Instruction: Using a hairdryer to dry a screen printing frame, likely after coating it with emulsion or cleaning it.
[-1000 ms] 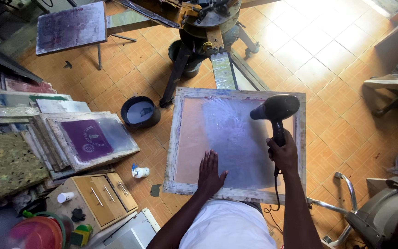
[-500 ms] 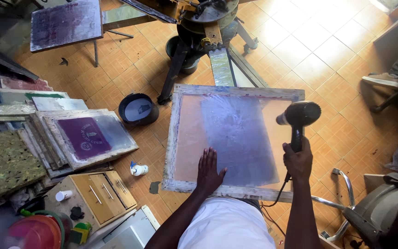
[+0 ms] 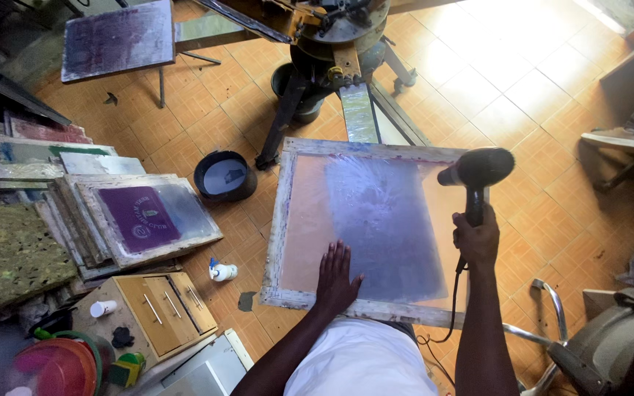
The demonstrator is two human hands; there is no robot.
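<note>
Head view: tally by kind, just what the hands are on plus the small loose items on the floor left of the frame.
Screen frame, under left hand: 1
Hair dryer, in right hand: 1
Black bowl: 1
White bottle: 1
Total: 4

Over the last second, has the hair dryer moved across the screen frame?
Yes. The black hair dryer in the right hand has swung right, from over the screen frame's mesh to its right edge.

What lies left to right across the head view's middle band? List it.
Foam slab → stacked frames → black tub → big screen frame → left hand → right hand holding dryer → chair.
</note>
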